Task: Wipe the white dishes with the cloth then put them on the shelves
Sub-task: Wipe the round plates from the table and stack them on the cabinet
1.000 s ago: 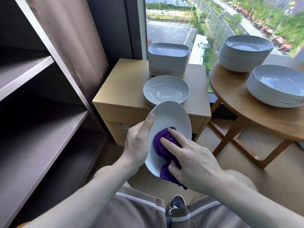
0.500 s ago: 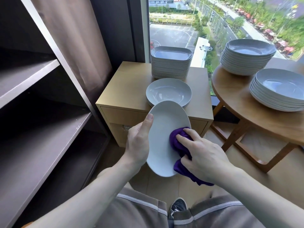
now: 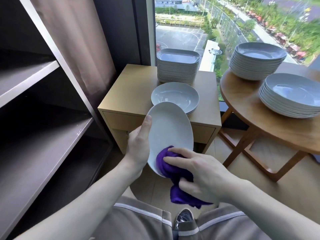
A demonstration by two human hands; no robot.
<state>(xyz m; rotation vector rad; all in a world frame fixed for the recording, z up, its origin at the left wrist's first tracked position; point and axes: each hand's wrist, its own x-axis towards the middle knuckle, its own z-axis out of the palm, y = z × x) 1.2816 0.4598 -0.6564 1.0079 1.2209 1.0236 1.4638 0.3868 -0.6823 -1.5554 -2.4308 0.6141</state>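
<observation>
Dark shelves (image 3: 43, 144) stood at my left, with a window (image 3: 181, 23) ahead. Through the head camera I saw the left grip (image 3: 138, 146) clasping the oval white dish (image 3: 170, 129) by its left rim, thumb laid along the edge. The dish was tilted up in front of the small wooden bench (image 3: 131, 94). The right grip (image 3: 200, 175) was clenched round the purple cloth (image 3: 174, 172), fingers pressing it into the dish's lower part while a tail of it hung below. On the small bench sat a short pile of round dishes (image 3: 174, 97), and behind it a tall stack of square dishes (image 3: 177, 70). A far stack (image 3: 256, 61) and a near stack (image 3: 292, 96) rested on the round bench (image 3: 245, 104) at my right
</observation>
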